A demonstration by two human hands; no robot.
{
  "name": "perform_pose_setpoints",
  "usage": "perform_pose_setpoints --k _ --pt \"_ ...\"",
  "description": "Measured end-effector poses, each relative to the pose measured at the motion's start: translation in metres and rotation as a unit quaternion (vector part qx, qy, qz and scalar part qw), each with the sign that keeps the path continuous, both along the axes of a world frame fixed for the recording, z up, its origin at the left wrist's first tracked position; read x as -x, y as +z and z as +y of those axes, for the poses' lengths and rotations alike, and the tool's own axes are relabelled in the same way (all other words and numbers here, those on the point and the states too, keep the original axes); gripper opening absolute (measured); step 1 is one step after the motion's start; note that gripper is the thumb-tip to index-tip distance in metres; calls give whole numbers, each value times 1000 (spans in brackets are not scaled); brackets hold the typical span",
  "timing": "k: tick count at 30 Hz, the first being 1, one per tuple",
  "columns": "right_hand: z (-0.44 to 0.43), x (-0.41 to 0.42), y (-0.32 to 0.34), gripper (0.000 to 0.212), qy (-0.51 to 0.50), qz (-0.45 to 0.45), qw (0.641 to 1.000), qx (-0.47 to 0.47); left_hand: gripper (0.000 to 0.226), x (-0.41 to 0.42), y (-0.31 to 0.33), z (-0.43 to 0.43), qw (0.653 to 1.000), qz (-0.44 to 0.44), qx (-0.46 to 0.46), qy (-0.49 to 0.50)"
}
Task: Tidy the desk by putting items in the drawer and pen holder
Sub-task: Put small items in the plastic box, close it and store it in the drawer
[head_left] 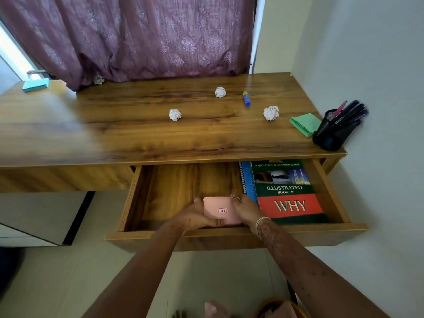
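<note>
The wooden drawer [137,203] is pulled open below the desk top. Inside it, near the front, both hands hold a small pink box [218,208] with a red-framed label. My left hand [195,216] grips its left side, my right hand [246,210] grips its right side. To the right in the drawer lie a blue spiral notebook [246,177] and on it a green and red book [286,191]. A black mesh pen holder [335,131] with several pens stands at the desk's right edge. A blue and yellow glue stick [246,99] lies on the desk.
Three crumpled paper balls [175,115] [220,92] [271,112] sit on the desk [114,138]. A green pad [305,123] lies beside the pen holder, a teal pad [36,84] at the far left. Another paper ball [99,79] lies under the purple curtain [137,37]. A wall is close on the right.
</note>
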State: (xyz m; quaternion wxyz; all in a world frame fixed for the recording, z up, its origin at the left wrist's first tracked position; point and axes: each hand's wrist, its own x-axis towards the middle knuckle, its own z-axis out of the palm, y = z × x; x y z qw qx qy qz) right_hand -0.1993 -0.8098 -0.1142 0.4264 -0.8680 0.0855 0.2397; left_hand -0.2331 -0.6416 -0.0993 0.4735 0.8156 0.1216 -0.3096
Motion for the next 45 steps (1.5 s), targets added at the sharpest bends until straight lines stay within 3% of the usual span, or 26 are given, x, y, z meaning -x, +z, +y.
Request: perform_pose_setpoints --k 3,9,12,15,18,23,31,37,42,45 --pt "-1 1 1 34 1 -5 1000 5 103 -2 3 -3 999 16 -36 -15" --pt "-8 8 12 39 24 -41 998 44 71 2 8 -4 997 -3 -70 -25" --pt "-23 19 20 53 47 -127 988 69 67 11 11 -4 984 -101 -143 -18" --pt "-46 35 25 43 48 -182 982 25 55 28 17 -9 946 -239 -217 24" --pt "-63 47 30 28 101 -131 986 -30 35 48 14 -19 951 -261 -165 -25" --pt "-67 43 33 19 154 -120 981 -8 25 58 9 -21 913 -326 -206 -133" --pt "-63 32 35 20 231 -215 938 141 26 49 9 -24 870 -367 -283 -167" --pt "-51 12 36 17 244 -330 878 245 27 25 15 -32 825 -399 -363 -171" --pt "-35 -13 39 9 263 -385 833 298 51 -14 25 -33 785 -366 -449 -220" --pt "-26 -32 41 23 277 -401 810 326 76 -39 27 -25 778 -372 -463 -205"
